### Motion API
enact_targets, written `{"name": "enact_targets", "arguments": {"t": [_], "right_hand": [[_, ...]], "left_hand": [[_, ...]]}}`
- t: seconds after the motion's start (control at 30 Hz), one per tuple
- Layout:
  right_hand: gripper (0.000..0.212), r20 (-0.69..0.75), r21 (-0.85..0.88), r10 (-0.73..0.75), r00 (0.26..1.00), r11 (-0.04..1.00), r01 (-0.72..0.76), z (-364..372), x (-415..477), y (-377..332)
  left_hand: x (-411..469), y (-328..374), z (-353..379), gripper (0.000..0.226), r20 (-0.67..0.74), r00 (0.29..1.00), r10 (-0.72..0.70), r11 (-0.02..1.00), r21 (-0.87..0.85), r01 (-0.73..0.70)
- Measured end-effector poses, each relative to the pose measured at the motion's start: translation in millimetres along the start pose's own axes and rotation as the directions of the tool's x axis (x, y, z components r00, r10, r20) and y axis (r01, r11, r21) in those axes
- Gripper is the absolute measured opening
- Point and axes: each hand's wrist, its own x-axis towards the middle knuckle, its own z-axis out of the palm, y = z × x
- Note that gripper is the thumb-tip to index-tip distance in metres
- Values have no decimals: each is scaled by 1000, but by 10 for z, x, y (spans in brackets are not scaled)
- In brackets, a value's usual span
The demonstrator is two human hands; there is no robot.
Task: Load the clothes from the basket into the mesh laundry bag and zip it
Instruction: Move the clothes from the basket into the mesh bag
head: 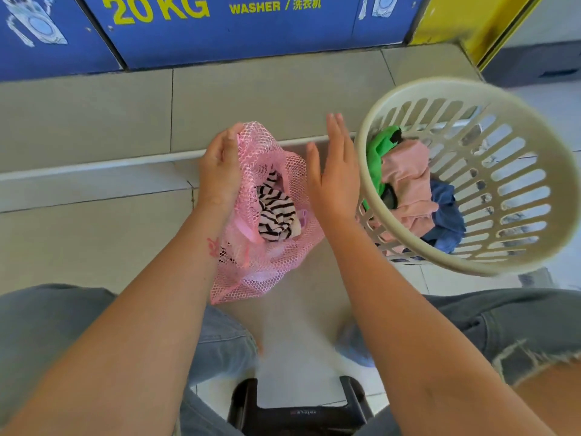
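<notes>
Left hand point(218, 166) gripped the rim of the pink mesh bag point(276, 256), holding it open on the floor; a striped garment point(276, 215) lay inside. Right hand point(334, 180) was flat-fingered, holding nothing, between bag and basket point(515, 171), which held green point(379, 146), pink point(405, 177) and blue clothes point(446, 221).

I have one view, the head camera | faces forward and steeply down | close over left hand point(218, 171), right hand point(333, 174), mesh laundry bag point(267, 272), basket point(440, 86) | washer panel point(251, 26) along top edge
</notes>
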Motion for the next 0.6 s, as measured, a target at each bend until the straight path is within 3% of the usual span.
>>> {"name": "enact_targets", "arguments": {"t": [0.1,0.17,0.23,0.3,0.33,0.43,0.5,0.6], "right_hand": [[54,-208,14,88,974,996,-87,-301,305,143],[59,-275,-22,217,937,973,-232,-442,508,335],[72,-186,-17,479,858,871,-490,-502,649,586],[82,-12,16,692,722,722,-692,-517,729,789],[83,66,2,722,688,690,-724,-505,749,873],[73,177,-72,707,685,703,-707,-437,806,1091],[70,253,-70,747,615,648,-758,-341,847,1204],[92,357,-109,824,441,505,-856,-94,921,1505]], "left_hand": [[-10,-23,76,35,-13,1000,-21,1000,-21,21],[-7,-54,125,35,-30,999,-38,999,-32,37],[8,-80,171,35,-36,998,-51,998,-42,50],[43,-102,222,35,-38,997,-73,997,-35,72],[70,-115,247,35,-40,996,-81,996,-34,80],[145,-179,334,34,-47,995,-87,996,-16,87],[210,-228,379,33,-48,994,-98,995,-2,98],[330,-280,443,33,-58,991,-117,993,-5,117]]}}
